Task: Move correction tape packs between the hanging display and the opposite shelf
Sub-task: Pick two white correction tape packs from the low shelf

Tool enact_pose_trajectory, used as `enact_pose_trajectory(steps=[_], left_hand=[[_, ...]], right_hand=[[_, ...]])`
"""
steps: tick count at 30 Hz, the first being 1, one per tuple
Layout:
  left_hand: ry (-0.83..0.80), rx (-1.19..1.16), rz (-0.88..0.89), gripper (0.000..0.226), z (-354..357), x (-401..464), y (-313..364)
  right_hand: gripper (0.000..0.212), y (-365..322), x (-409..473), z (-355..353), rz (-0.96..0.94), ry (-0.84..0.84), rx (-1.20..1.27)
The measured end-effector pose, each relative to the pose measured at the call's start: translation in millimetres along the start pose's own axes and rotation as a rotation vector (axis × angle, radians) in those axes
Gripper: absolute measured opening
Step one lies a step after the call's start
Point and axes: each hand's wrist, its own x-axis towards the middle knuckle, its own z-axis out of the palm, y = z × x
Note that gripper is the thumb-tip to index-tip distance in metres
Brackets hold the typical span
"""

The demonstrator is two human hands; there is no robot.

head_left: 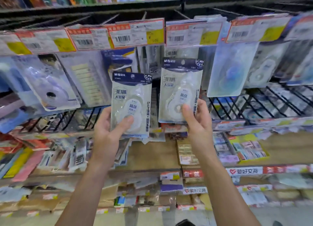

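left thumb [126,120]: pressed flat on the front of the left pack, the other fingers curled behind it, so the pack is pinched at its lower half
right thumb [186,110]: pressed on the front of the right pack near its bottom edge, fingertips wrapped round the pack's right side
left hand [108,132]: holds the left pack [131,104] upright, in front of the display and lower than its twin
right hand [199,121]: holds the right pack [181,90] higher, its top just below the price tags [137,33]
hanging display [171,12]: dark wire hooks along the far top, other blister packs hanging to the left and right
lower shelf [152,154]: wooden board near the wrists, stationery boxes on it
step in hand: one pack in each hand at the hooks; either just lifted off or about to be hung, I judge, and the frame does not settle which
next move: if hanging, line the hole in each pack's top with a hook end and slide it back; if taking away, turn to the opposite shelf
hard to make out: whether the right pack's top is on a hook; the edges are blurred; the opposite shelf is out of view
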Motion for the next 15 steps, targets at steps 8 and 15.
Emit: enact_pose_trajectory(steps=[8,15], left_hand=[[-0.116,-0.011,-0.003,0.038,2,25,-3],[-0.156,-0.022,-0.016,0.035,-2,37,-6]], right_hand=[[0.028,-9,14,8,-0.038,0.100,-0.094],[0.029,-9,26,20,-0.076,0.155,-0.085]])
